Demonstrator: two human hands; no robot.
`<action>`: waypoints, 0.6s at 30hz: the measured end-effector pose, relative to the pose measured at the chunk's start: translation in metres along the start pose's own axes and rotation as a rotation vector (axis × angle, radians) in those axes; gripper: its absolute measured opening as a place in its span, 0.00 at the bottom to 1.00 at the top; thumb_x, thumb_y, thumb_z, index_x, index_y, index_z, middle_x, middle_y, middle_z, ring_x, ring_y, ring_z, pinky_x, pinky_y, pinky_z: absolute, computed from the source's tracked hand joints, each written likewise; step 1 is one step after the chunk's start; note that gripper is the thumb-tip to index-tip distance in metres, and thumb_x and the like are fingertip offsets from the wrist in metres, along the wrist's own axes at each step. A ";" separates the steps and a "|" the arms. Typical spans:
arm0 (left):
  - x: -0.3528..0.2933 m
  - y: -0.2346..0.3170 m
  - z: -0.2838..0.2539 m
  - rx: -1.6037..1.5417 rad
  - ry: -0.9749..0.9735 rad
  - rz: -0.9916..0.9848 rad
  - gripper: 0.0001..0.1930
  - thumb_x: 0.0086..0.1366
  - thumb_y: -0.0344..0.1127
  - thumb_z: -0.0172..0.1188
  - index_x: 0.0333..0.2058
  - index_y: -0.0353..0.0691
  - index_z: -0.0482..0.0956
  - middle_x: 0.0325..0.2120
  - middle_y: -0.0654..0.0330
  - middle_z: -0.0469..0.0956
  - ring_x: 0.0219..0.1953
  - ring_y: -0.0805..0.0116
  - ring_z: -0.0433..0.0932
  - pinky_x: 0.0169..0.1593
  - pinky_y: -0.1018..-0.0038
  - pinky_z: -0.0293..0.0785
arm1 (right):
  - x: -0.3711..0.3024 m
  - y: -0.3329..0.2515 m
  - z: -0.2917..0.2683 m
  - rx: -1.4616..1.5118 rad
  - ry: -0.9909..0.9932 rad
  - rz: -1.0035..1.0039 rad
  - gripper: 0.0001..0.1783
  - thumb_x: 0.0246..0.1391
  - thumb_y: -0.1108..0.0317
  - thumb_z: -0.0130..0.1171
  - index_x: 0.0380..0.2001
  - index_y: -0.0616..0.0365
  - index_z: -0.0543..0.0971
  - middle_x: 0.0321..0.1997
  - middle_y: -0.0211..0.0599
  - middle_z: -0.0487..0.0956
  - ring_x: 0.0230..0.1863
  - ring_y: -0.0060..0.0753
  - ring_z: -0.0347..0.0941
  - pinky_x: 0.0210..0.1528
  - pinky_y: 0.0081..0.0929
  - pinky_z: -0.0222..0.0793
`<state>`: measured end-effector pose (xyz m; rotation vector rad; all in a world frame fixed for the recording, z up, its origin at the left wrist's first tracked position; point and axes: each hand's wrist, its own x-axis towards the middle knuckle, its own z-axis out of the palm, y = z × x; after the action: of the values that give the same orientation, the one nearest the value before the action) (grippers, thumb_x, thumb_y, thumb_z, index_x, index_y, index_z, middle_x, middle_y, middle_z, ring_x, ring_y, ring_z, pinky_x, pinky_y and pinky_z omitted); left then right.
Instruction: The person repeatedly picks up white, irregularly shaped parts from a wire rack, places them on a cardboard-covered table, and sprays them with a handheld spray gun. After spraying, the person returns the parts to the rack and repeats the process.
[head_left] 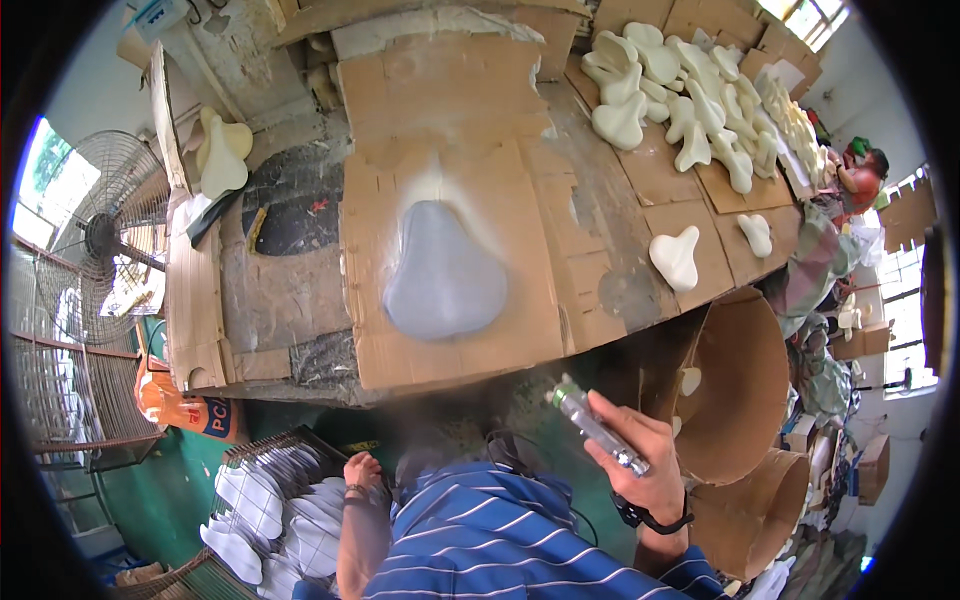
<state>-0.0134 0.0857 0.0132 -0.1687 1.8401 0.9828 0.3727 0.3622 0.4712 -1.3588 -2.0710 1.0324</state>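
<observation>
A grey, bicycle-saddle-shaped foam piece (445, 275) lies flat on a cardboard sheet (535, 330), its narrow end pointing away from me. Pale mist blurs the cardboard around that narrow end. My right hand (640, 450) is closed around a small metal spray gun (598, 430) with a green part near its tip, held in front of the table edge and apart from the grey piece. By my waist on the left, my left hand (362, 472) hangs with its fingers curled in and nothing visible in them, close to a wire rack of pale coated pieces (290, 500).
Many cream foam pieces (690, 95) are heaped at the table's far right; two single ones (675, 258) lie nearer. Large cardboard tubes (735, 385) stand beside me on the right. A wire-caged fan (100, 235) is at the left, and another person (860, 178) sits far right.
</observation>
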 end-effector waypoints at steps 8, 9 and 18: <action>-0.017 0.146 0.086 0.465 0.055 0.972 0.23 0.51 0.16 0.54 0.48 0.35 0.77 0.45 0.50 0.79 0.50 0.53 0.79 0.57 0.63 0.73 | -0.025 -0.005 -0.004 -0.048 0.045 0.051 0.32 0.46 0.80 0.68 0.59 0.61 0.78 0.37 0.47 0.83 0.32 0.45 0.80 0.37 0.31 0.75; -0.028 0.171 0.105 0.524 0.037 1.044 0.25 0.48 0.17 0.53 0.48 0.36 0.76 0.47 0.48 0.78 0.53 0.48 0.76 0.59 0.61 0.71 | -0.024 -0.006 -0.005 -0.033 0.098 0.058 0.31 0.47 0.80 0.68 0.59 0.61 0.78 0.37 0.46 0.83 0.31 0.43 0.80 0.36 0.31 0.74; -0.006 0.232 0.222 0.885 -0.070 1.338 0.21 0.48 0.20 0.56 0.43 0.43 0.75 0.54 0.52 0.75 0.62 0.47 0.70 0.61 0.53 0.67 | -0.030 -0.009 -0.006 -0.041 0.155 0.020 0.30 0.50 0.80 0.68 0.59 0.61 0.78 0.34 0.44 0.83 0.29 0.35 0.79 0.35 0.28 0.74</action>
<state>0.0271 0.3904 0.1083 1.7728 2.0510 0.8100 0.3841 0.3343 0.4828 -1.4354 -1.9779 0.8684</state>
